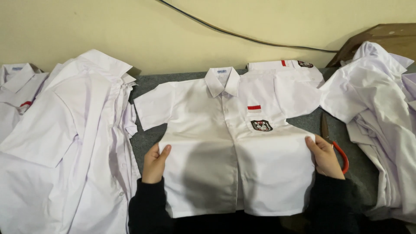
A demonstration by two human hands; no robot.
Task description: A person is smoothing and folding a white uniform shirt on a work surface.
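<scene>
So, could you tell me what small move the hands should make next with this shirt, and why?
Probably fold the sides inward: the left hand and right hand each grip a side edge of the white shirt, which lies buttoned, face up and flat, sleeves spread, on the grey table.

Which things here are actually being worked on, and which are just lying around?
In hand:
- white short-sleeved shirt, spread flat, front up
- left hand gripping its left edge
- right hand gripping its right edge

Lying about:
- scissors with red handles, beside the right hand
- heap of white shirts on the left
- heap of white shirts on the right
- folded shirt behind
- grey table
</scene>
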